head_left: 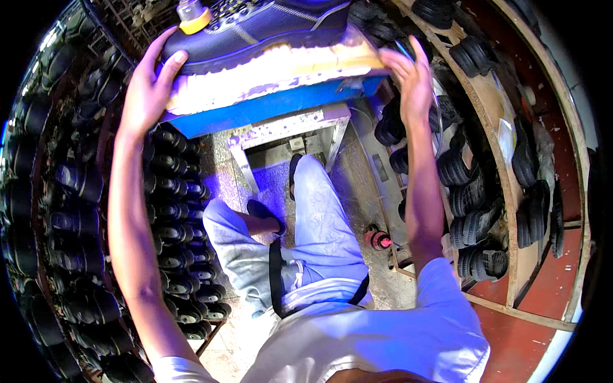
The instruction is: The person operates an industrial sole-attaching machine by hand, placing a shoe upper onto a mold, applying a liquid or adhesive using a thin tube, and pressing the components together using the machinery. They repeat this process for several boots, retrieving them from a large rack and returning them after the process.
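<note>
A large dark shoe (255, 38) with pale stitching lies on its side along the top edge of the view, its upper part cut off. Beneath it is a worn, pale bench top (255, 76) with a blue front edge. My left hand (148, 92) grips the shoe's toe end, thumb on the near side, the other fingers partly hidden behind it. My right hand (408, 76) is at the bench's right end with fingers stretched out, near the shoe's heel end. A metal piece with a yellow ring (195, 22) stands by the toe.
Racks of black shoes (179, 223) fill the left side. On the right, wooden shelves (485, 121) hold black soles (479, 262). A pale stand (294, 124) supports the bench in front of my legs. A small red and black object (377, 238) sits on the floor.
</note>
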The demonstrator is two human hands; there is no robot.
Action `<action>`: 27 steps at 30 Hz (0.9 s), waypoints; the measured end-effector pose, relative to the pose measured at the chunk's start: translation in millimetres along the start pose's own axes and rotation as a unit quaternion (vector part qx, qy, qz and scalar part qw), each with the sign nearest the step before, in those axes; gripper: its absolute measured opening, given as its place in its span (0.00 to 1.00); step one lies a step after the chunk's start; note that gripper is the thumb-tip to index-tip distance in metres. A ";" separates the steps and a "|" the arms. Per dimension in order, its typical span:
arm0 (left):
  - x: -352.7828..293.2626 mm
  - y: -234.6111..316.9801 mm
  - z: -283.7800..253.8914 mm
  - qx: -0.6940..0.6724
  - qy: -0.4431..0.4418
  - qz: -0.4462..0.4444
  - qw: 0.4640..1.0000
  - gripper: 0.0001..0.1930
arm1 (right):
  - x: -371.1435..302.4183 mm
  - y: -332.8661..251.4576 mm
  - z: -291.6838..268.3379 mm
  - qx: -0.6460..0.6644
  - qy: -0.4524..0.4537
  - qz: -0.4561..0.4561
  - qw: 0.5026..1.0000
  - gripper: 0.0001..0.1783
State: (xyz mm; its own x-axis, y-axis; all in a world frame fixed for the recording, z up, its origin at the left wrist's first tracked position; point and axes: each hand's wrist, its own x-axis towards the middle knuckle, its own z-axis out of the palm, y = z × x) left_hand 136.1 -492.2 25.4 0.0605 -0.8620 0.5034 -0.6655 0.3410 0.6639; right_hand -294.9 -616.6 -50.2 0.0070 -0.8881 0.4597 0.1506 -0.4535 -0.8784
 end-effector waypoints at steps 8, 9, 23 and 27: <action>-124.4 47.0 98.6 0.167 0.221 0.294 0.915 0.19 | -90.6 73.1 -2.6 0.067 0.103 0.301 0.946 0.24; -131.9 58.4 108.3 0.144 0.204 0.300 0.921 0.20 | -90.0 58.2 4.3 0.118 0.074 0.274 0.952 0.23; -126.1 143.4 230.5 0.356 0.088 0.374 0.852 0.21 | -103.9 -147.3 44.7 -0.240 -0.196 -0.311 0.898 0.18; -125.3 145.0 234.1 0.336 0.055 0.374 0.863 0.21 | -95.1 -144.4 45.9 -0.218 -0.217 -0.312 0.899 0.19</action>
State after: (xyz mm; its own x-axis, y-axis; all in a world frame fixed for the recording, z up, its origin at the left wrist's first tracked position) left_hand -142.2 -422.5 -70.8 -0.5277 -0.4411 0.7260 -0.8273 0.4608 -0.3213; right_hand -271.9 -463.1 38.9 0.4544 -0.3801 0.8057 -0.1414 -0.9237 -0.3561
